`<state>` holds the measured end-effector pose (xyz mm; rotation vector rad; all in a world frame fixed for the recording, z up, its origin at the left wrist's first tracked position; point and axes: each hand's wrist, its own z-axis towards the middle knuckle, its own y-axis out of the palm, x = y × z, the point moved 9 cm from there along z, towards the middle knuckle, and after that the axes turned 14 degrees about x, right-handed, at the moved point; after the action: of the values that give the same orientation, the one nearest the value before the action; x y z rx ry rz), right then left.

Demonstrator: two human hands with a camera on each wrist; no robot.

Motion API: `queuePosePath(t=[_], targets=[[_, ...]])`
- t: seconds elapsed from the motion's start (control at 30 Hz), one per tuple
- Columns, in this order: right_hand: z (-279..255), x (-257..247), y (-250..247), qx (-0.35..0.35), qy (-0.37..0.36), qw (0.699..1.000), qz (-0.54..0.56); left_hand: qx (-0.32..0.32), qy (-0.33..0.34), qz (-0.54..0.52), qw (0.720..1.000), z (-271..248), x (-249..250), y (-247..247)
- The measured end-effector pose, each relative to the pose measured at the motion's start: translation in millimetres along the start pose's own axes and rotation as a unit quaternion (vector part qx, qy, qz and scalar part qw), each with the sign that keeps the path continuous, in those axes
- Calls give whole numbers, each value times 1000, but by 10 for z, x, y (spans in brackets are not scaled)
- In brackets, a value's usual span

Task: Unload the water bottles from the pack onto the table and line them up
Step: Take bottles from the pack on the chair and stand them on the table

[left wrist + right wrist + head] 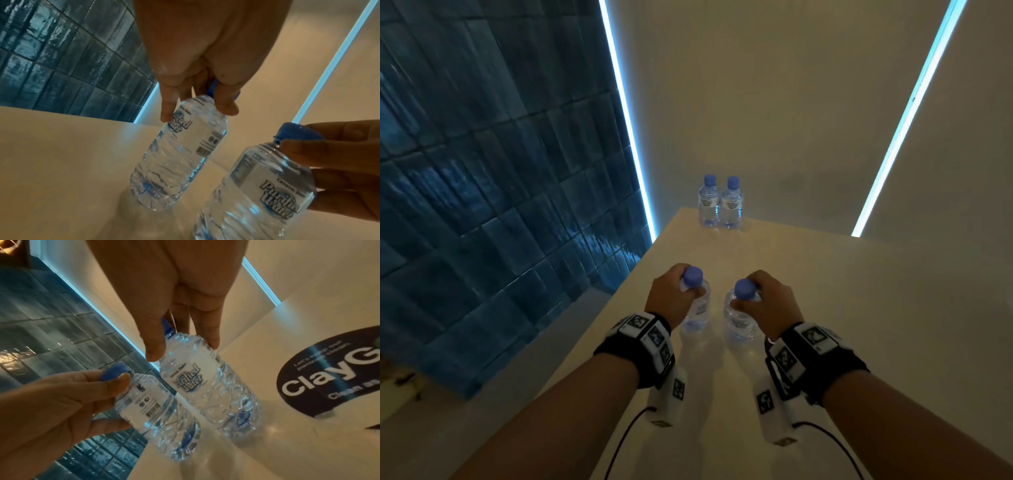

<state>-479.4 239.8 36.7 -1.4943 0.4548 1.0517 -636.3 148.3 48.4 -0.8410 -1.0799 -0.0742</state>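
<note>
Two clear water bottles with blue caps, the far left bottle (708, 202) and the far right bottle (731, 205), stand side by side at the far end of the cream table (842, 291). My left hand (689, 289) (195, 105) grips the neck of a third bottle (697, 308) (180, 154) just under its cap. My right hand (747, 298) (183, 348) grips the neck of a fourth bottle (739, 318) (211, 386) the same way. Both held bottles are close together, slightly tilted, bases at or just above the tabletop. The pack is out of view.
The table's left edge (619, 294) drops off to a dark blue tiled wall (500, 171). A dark round "ClayGo" sticker (329, 378) lies on the table to the right. Glowing light strips (626, 113) run up the pale back wall.
</note>
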Motion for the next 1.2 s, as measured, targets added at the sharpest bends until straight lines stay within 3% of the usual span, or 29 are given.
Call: queuePosePath(t=[0.27, 0.5, 0.6, 0.7, 0.77, 0.87, 1.0, 1.2], targets=[[366, 6, 274, 6, 23, 1000, -15, -48, -5, -10, 999, 368, -119, 329], [269, 9, 248, -42, 4, 999, -27, -105, 22, 14, 994, 341, -30, 413], [1, 39, -90, -28, -30, 999, -31, -31, 46, -8, 998, 168, 153, 227], [-423, 232, -580, -24, -36, 998, -33, 61, 138, -57, 987, -268, 548, 65], [-775, 446, -1017, -7, -27, 1000, -8, 59, 184, -93, 977, -723, 842, 136], [-1394, 880, -1737, 28, 2, 999, 28, -23, 223, -127, 966, -1583, 1279, 506], [-2312, 1633, -2685, 70, 65, 995, 27, -193, 210, -158, 945, -2965, 1750, 1291], [-3627, 2866, -4008, 187, 186, 965, 8, -435, 255, -157, 849, -5012, 2479, 2273]])
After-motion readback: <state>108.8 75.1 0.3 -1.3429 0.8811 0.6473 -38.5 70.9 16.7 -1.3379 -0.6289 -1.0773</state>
